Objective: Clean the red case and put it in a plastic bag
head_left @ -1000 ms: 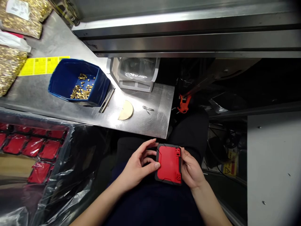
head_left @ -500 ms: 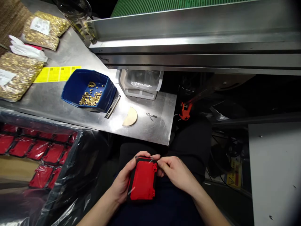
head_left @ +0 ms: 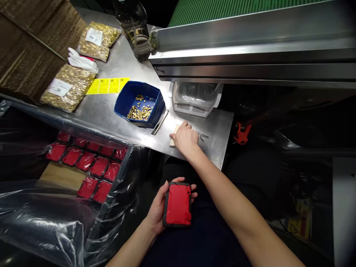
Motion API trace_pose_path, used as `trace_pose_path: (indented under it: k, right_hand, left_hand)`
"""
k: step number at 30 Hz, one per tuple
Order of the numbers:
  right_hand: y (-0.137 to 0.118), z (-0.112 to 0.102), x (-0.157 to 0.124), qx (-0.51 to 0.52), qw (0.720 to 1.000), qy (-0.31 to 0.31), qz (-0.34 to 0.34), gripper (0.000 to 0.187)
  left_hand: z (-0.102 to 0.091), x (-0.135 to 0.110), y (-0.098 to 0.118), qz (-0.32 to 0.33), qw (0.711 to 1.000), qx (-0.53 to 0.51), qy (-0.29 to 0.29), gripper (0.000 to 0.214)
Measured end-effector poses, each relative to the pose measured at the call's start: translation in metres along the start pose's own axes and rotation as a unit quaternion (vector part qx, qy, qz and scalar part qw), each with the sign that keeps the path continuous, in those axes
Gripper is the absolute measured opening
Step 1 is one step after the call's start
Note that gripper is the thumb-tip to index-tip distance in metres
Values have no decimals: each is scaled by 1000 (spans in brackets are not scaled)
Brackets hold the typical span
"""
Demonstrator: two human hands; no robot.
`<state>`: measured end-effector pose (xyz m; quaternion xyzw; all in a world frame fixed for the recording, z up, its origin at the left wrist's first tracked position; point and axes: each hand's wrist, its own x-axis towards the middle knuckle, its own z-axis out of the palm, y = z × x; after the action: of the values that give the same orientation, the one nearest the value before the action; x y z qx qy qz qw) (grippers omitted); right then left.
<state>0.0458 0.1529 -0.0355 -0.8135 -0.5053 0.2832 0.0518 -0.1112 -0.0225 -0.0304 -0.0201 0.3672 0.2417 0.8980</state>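
My left hand (head_left: pixel 156 207) holds a flat red plastic case with a black rim (head_left: pixel 178 204) face up over my lap. My right hand (head_left: pixel 185 138) is stretched forward onto the steel table (head_left: pixel 111 111), fingers curled down over a beige half-round piece (head_left: pixel 174 134), most of which it hides. Thin metal tweezers (head_left: pixel 203 135) lie just right of its fingertips. Whether that hand grips anything is hidden.
A blue bin of small brass parts (head_left: pixel 139 104) and a slim knife (head_left: pixel 160 122) sit left of my right hand, a white lined bin (head_left: pixel 196 98) behind it. Bags of brass parts (head_left: pixel 68 87), yellow labels (head_left: pixel 107 85), cardboard (head_left: pixel 30 48). Bagged red cases (head_left: pixel 89 167) at left.
My right hand has left the red case and reached forward onto the table by the beige piece. My left hand alone holds the case. The view has shifted left.
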Motion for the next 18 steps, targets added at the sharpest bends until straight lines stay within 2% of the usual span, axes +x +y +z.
trace_pose_path:
  k: [3, 6, 9, 12, 16, 18]
  right_hand:
    - [17, 0, -13, 30, 997, -22, -64, 42]
    - [45, -4, -38, 74, 989, -46, -120, 23]
    - [77, -9, -70, 205, 967, -80, -129, 22]
    - [107, -20, -103, 338, 926, -141, -92, 27]
    - [131, -33, -133, 371, 894, -233, -94, 31]
    - [136, -33, -139, 382, 884, -252, -95, 30]
  left_hand:
    - [-4, 1, 3, -16, 1000, -10, -20, 65]
    - [-7, 2, 6, -40, 998, -23, -39, 70]
    - [-7, 5, 9, -53, 998, -27, -30, 65]
    - [-5, 7, 11, -58, 998, -29, 0, 56]
    - [-1, 9, 12, -71, 997, -23, 36, 49]
    - [1, 9, 11, -75, 996, -12, 54, 46]
